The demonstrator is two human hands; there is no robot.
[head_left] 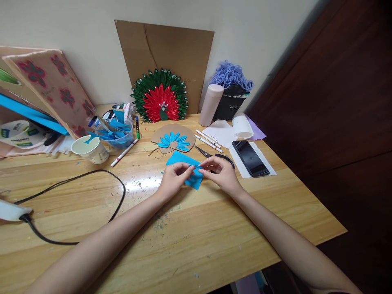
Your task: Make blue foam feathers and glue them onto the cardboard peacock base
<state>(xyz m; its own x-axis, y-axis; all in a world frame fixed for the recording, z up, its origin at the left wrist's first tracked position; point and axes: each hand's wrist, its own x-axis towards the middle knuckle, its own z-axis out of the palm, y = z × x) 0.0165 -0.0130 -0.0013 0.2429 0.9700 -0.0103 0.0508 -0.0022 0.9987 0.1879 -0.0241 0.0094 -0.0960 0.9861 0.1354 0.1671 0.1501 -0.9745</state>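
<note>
Between my two hands is a small folded blue strip (197, 166), pinched at both ends. My left hand (175, 176) grips its left end with thumb and fingertips, and my right hand (223, 173) its right end. Beneath the fingers, a blue sheet (178, 158) lies on the wooden table. Just behind it rests a cardboard disc (157, 134) bearing a fan of blue petals (174, 137). Black-handled scissors (203, 151) lie behind my right hand, partly hidden by it.
A red and green petal fan (161, 98) leans on cardboard (177, 49) at the back. Left are a paper cup (96, 152), a tub of blue scraps (122, 141) and a black cable (122, 200). Right are markers (208, 143), a phone (250, 158) and a pale cylinder (211, 105).
</note>
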